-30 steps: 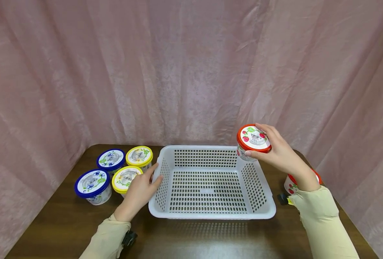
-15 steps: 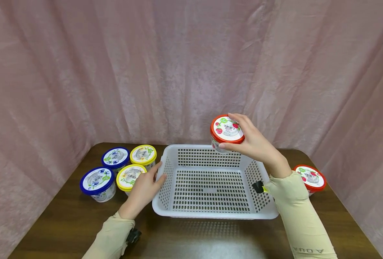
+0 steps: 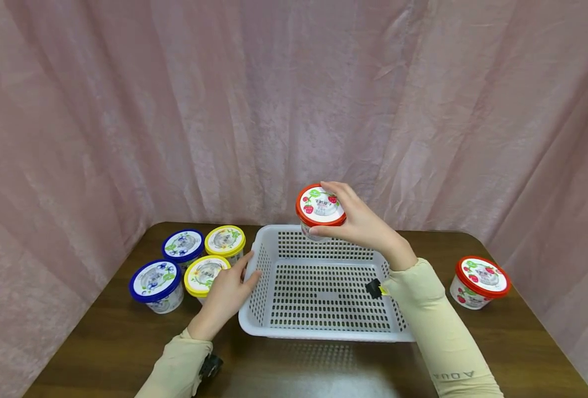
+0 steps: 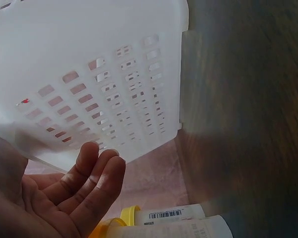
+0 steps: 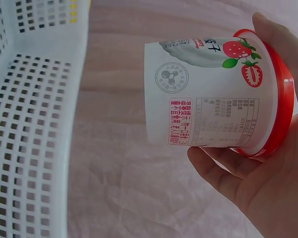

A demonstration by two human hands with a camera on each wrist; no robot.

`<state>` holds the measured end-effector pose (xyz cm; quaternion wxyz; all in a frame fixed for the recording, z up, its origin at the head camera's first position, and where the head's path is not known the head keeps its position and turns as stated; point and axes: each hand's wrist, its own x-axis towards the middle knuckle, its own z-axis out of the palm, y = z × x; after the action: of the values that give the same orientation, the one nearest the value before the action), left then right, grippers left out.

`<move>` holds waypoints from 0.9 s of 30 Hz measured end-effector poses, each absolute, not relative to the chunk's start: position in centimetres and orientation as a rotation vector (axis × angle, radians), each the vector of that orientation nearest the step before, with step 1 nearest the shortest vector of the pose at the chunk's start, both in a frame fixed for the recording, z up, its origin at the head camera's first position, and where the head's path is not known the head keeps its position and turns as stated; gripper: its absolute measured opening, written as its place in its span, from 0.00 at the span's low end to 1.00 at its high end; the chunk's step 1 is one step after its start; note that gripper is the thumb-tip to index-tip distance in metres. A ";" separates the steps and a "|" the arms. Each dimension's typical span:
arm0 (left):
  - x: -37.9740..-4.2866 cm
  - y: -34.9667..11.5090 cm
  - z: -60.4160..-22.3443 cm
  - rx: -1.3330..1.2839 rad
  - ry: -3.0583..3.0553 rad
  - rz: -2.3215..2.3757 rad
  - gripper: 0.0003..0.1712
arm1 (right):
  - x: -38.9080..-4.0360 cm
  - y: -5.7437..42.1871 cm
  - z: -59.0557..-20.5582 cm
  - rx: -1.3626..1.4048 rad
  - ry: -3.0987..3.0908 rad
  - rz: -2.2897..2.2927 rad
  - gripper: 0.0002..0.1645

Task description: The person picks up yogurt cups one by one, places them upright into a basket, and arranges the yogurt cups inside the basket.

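Note:
My right hand (image 3: pixel 361 224) holds a red-lidded strawberry yogurt cup (image 3: pixel 319 205) above the back rim of a white plastic basket (image 3: pixel 324 334). Thumb and fingers span the cup near its lid, and the right wrist view shows its printed wall (image 5: pixel 208 94) lying sideways in that picture. At the basket's left side, my left hand (image 3: pixel 224 296) grips the rim, thumb over the top. From the left wrist view, the other fingers (image 4: pixel 107 191) curl below the rim outside the slotted wall (image 4: pixel 89 89). No cups show on the basket floor.
Left of the basket stand two yellow-lidded cups, one behind (image 3: pixel 226 239) and one nearer (image 3: pixel 203 275), beside my left hand. Farther left are two blue-lidded cups, a back one (image 3: pixel 182 244) and a front one (image 3: pixel 156 278). Another red-lidded cup (image 3: pixel 482 276) stands at right. A pink curtain (image 3: pixel 294 110) hangs behind.
My right hand has carried the red-lidded yogurt cup leftward, from the basket's back right corner to over its back rim. The left hand keeps its place at the basket; the view has shifted slightly.

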<state>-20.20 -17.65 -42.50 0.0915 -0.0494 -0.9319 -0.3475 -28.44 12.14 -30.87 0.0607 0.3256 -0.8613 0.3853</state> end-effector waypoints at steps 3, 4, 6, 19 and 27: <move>-20.1 -17.7 -42.3 -0.140 -2.768 -1.036 0.33 | -28.8 11.6 -31.3 1.008 -2.615 1.167 0.61; -20.1 -17.7 -42.3 -0.137 -2.768 -1.033 0.33 | -28.9 11.5 -31.5 1.011 -2.620 1.168 0.61; -20.1 -17.6 -42.3 -0.130 -2.769 -1.041 0.33 | -29.0 11.2 -31.9 1.017 -2.633 1.166 0.61; -19.8 -16.8 -42.2 -0.145 -2.770 -1.103 0.35 | -29.1 9.4 -34.0 1.094 -2.696 1.133 0.63; -19.8 -16.7 -42.1 -0.157 -2.776 -1.102 0.34 | -29.3 8.0 -35.3 1.133 -2.727 1.108 0.62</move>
<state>-19.76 -16.67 -42.11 0.0751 -0.0522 -0.9255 -0.3674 -29.34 7.95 -35.28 -0.0061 0.3594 -0.8646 0.3512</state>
